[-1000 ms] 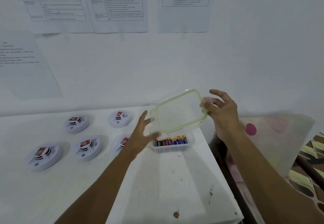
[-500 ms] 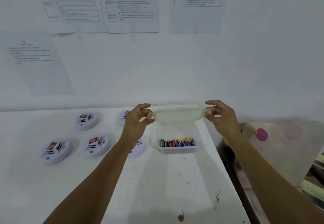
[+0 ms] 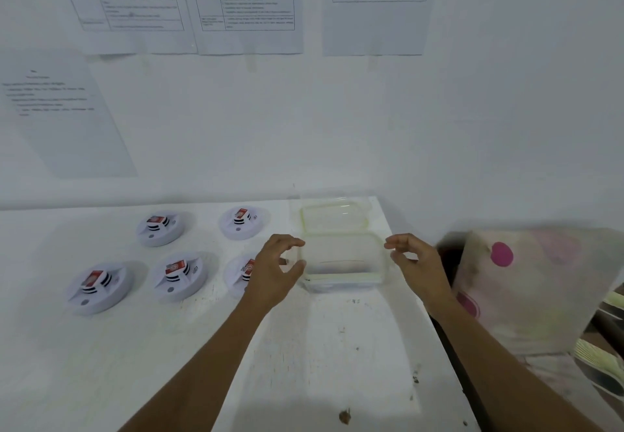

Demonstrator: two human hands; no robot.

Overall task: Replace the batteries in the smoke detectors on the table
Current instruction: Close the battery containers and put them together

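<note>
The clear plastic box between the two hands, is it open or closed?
Open. Its green-rimmed lid lies flat on the table behind the box, not on top of it.

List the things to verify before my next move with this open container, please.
1. Lid off the plastic container: ok, it lies behind the container on the table.
2. What the container holds: cannot tell, the view is blurred.
3. Left hand and right hand free: ok, both hold nothing.
4. Smoke detectors in view: ok, five, one partly hidden by the left hand.
</note>
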